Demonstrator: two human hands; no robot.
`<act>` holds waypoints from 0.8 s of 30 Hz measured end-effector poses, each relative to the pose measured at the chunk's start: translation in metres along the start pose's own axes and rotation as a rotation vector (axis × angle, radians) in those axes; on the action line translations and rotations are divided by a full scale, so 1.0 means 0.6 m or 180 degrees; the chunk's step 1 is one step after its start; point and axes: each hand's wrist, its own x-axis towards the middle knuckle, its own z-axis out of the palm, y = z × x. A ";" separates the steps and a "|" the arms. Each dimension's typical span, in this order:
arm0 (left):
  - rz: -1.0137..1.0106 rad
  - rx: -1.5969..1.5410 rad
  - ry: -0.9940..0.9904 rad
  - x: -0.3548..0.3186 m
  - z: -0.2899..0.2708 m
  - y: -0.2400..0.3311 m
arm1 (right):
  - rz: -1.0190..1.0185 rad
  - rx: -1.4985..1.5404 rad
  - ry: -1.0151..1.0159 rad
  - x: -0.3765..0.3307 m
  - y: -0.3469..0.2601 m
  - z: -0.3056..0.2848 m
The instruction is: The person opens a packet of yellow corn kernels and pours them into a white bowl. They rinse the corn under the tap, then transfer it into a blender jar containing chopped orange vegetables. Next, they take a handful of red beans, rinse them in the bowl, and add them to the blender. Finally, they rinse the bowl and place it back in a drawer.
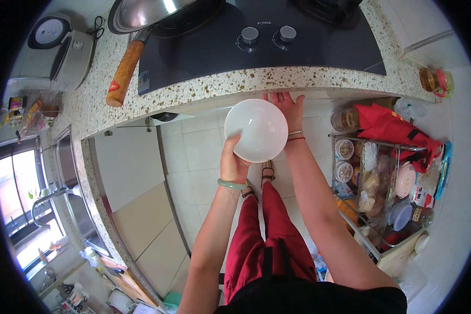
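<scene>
My left hand (pixel 232 162), with a green bangle on the wrist, grips the near rim of an empty white bowl (pixel 256 130) held just below the speckled stone counter edge (pixel 256 81). My right hand (pixel 289 108) is flat and open behind the bowl's right side, fingers reaching up to the counter edge; whether it touches the bowl I cannot tell. Thin bracelets ring the right wrist.
A black gas hob (pixel 267 42) with two knobs sits in the counter. A wok (pixel 146 13) with a wooden handle (pixel 124 73) rests on it. A rice cooker (pixel 63 47) and sink (pixel 73 188) lie left. A wire rack (pixel 382 183) with containers and a red bag (pixel 392 128) stands right.
</scene>
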 end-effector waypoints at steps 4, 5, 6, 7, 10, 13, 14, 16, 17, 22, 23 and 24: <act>0.0005 0.0058 0.0157 -0.007 0.004 -0.002 | -0.0127 -0.0033 0.0466 -0.025 0.002 -0.015; -0.0026 0.0067 0.0187 -0.009 0.002 -0.002 | -0.0089 -0.0052 0.0434 -0.037 0.003 -0.019; -0.0061 0.0065 0.0207 -0.009 0.002 -0.002 | -0.0058 -0.0083 0.0400 -0.049 0.000 -0.031; -0.0069 0.0082 0.0191 -0.009 0.000 -0.004 | -0.0029 -0.0116 0.0382 -0.065 -0.002 -0.038; -0.0136 0.0094 0.0140 -0.012 -0.010 -0.008 | -0.0055 -0.0597 0.0486 -0.124 -0.008 -0.034; -0.0242 0.0092 0.0111 -0.026 -0.013 -0.013 | 0.0041 -0.1075 0.0575 -0.181 -0.024 -0.015; -0.0264 0.0119 0.0132 -0.029 -0.019 -0.020 | 0.0121 -0.1037 0.0646 -0.195 -0.028 -0.015; -0.0322 0.0177 0.0143 -0.039 -0.023 -0.027 | 0.0280 -0.1229 0.0506 -0.222 -0.034 -0.008; -0.0363 0.0200 0.0131 -0.046 -0.021 -0.032 | 0.0363 -0.1326 0.0435 -0.234 -0.038 -0.006; -0.0506 0.0218 0.0106 -0.063 -0.028 -0.052 | 0.0615 -0.1620 0.0557 -0.287 -0.052 -0.001; -0.0518 0.0167 0.0130 -0.070 -0.025 -0.050 | 0.0696 -0.1738 0.0629 -0.297 -0.053 -0.002; -0.0525 0.0105 0.0145 -0.076 -0.020 -0.049 | 0.0772 -0.1868 0.0695 -0.305 -0.056 -0.001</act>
